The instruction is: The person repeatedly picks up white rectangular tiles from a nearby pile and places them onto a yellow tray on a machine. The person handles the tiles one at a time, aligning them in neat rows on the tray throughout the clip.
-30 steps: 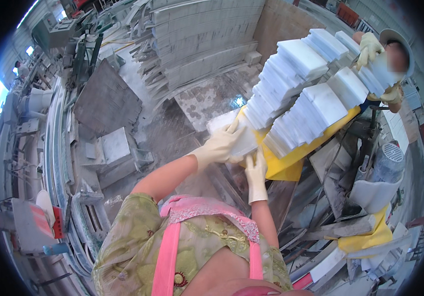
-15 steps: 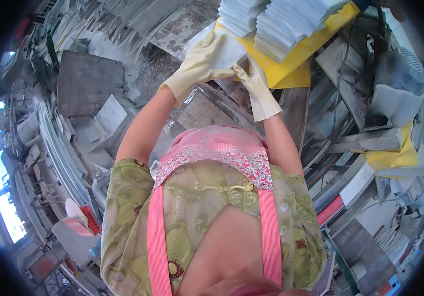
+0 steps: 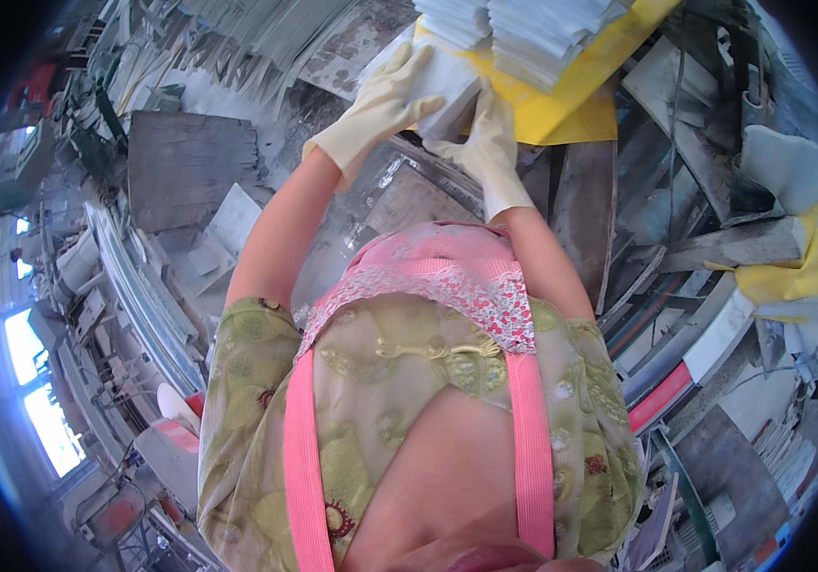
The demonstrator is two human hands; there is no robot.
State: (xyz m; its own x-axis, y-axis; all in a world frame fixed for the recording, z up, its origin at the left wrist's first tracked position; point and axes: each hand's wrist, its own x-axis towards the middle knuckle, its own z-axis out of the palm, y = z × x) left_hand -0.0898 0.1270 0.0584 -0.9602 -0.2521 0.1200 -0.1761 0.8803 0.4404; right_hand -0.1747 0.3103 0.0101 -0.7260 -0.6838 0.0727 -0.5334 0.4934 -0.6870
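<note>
Both of my hands wear cream rubber gloves and reach to the far side of the work area. Between them is a thick white slab-like block (image 3: 437, 81), its greyish side turned toward me; whether it is one piece or a stack of sheets I cannot tell. My left hand (image 3: 385, 105) lies along its left part, fingers stretched over the top and thumb at the near end. Against the right side press the fingers of my right hand (image 3: 485, 143), its thumb spread out below the near end. Yellow sheeting (image 3: 561, 114) lies just right of the block.
Stacks of thin white pieces (image 3: 542, 43) stand on the yellow sheeting. A dark worn board (image 3: 190, 167) is at the left, long pale strips (image 3: 142, 286) below it. Grey planks (image 3: 733, 248) and a second yellow sheet (image 3: 790, 272) lie at the right.
My right hand has turned and opened its thumb away from the left hand, baring the block's greyish side. My left thumb has drawn back. The whole view has shifted slightly.
</note>
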